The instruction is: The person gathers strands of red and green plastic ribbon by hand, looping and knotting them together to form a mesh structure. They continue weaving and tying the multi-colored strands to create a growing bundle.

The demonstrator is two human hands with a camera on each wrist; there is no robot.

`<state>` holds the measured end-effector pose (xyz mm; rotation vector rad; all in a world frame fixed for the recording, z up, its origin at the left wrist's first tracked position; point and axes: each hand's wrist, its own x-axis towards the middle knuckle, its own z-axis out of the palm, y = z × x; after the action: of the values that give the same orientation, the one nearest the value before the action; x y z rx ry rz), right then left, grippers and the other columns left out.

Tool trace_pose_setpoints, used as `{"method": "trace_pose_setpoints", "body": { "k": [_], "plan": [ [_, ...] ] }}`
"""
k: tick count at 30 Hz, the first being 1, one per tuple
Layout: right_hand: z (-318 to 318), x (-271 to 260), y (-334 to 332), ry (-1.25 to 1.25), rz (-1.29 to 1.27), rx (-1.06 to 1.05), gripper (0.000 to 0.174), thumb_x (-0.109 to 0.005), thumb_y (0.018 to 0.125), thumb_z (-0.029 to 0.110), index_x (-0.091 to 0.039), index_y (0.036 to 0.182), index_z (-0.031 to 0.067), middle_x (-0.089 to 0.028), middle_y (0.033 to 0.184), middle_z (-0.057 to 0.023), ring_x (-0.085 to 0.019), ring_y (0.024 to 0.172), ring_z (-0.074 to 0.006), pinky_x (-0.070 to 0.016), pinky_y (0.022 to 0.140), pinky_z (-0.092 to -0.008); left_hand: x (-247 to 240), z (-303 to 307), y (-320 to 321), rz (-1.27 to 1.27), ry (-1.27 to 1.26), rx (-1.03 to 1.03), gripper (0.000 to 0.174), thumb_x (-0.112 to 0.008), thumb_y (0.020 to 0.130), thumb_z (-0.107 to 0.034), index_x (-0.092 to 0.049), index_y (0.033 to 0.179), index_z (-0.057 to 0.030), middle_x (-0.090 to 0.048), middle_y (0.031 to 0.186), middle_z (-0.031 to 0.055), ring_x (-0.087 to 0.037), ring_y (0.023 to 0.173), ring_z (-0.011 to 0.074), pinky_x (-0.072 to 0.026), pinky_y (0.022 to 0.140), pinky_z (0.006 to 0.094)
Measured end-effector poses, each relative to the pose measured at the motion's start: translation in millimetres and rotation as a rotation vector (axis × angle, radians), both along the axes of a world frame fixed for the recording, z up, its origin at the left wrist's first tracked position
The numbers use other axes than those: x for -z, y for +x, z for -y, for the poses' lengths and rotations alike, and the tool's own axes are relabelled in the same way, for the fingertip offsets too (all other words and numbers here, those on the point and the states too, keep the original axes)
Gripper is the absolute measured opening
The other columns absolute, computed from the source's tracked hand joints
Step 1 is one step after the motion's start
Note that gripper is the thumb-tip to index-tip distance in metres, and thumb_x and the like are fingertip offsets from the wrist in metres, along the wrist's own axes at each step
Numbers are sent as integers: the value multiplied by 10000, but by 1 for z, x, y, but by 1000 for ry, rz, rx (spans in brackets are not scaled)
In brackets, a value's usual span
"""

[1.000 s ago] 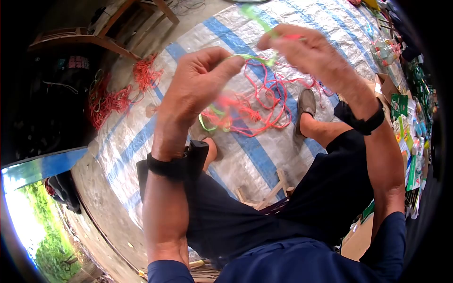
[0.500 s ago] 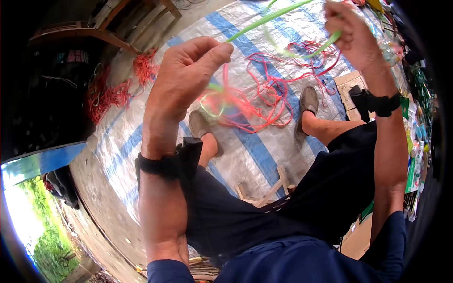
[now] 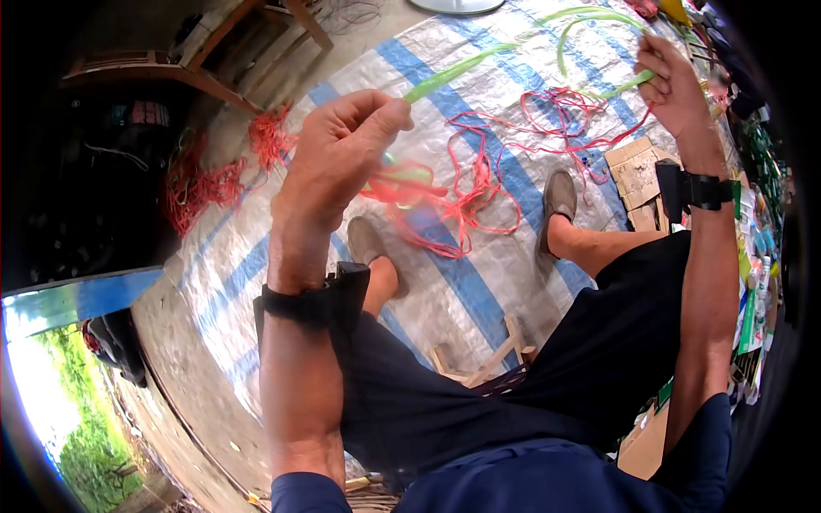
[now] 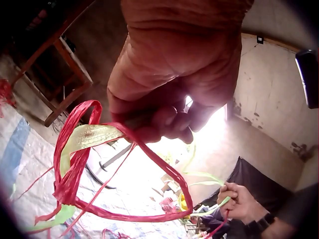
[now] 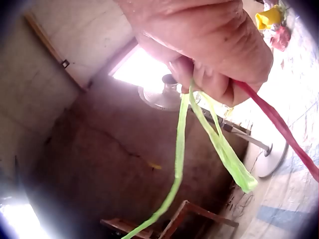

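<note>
Here, green ribbon (image 3: 462,68) spans between both hands — left (image 3: 338,158), right (image 3: 677,90).

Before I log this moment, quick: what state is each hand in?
Left hand: closed, pinching a green strand; can't tell if it grips the red loop.
Right hand: closed, holding green strands and a red strand.

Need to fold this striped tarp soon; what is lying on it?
Tangled red string, shoes, flattened cardboard and apparently wooden slats. The person's dark clothing covers its near part, so what lies there cannot be seen.
</note>
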<state>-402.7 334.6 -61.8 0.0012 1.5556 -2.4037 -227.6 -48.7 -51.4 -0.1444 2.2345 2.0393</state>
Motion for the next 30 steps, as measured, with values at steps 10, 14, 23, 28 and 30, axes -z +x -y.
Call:
{"method": "trace_pose_setpoints", "body": {
  "k": [10, 14, 23, 28, 30],
  "plan": [
    [138, 2, 98, 907, -740, -611, 231, -695, 905, 260, -684, 972, 39, -537, 668, 20, -418, 568, -49, -319, 497, -267, 17, -24, -3, -80, -69, 143, 235, -627, 983, -242, -693, 936, -22, -530, 700, -56, -469, 637, 34, -399, 595, 200],
    [148, 17, 103, 868, -622, -673, 279, -679, 913, 270, -671, 816, 9, -559, 624, 8, -514, 615, -57, -392, 545, -271, 16, -32, -3, -27, -30, 169, 249, -621, 992, -253, -693, 955, -18, -543, 711, -58, -471, 636, 34, -394, 596, 198],
    [146, 15, 100, 867, -455, -777, 316, -709, 871, 341, -695, 829, 28, -617, 667, 9, -554, 596, -78, -403, 516, -275, 16, -33, -4, -21, 72, 110, 231, -585, 1005, -220, -687, 998, -14, -602, 740, -28, -533, 653, 50, -432, 617, 198],
    [157, 19, 121, 966, -600, -888, 289, -715, 824, 304, -693, 823, 15, -635, 659, -94, -567, 531, -206, -458, 533, -341, 23, -31, -7, 35, 235, 36, 230, -549, 1019, -196, -664, 1032, 3, -634, 785, 11, -582, 660, 86, -510, 650, 229],
    [158, 22, 125, 957, -689, -878, 278, -705, 803, 265, -680, 765, -9, -600, 641, -202, -555, 530, -304, -491, 572, -408, 25, -27, -9, 43, 301, 17, 228, -536, 1023, -186, -652, 1049, 8, -638, 800, 23, -592, 659, 99, -531, 662, 241]
  ]
}}
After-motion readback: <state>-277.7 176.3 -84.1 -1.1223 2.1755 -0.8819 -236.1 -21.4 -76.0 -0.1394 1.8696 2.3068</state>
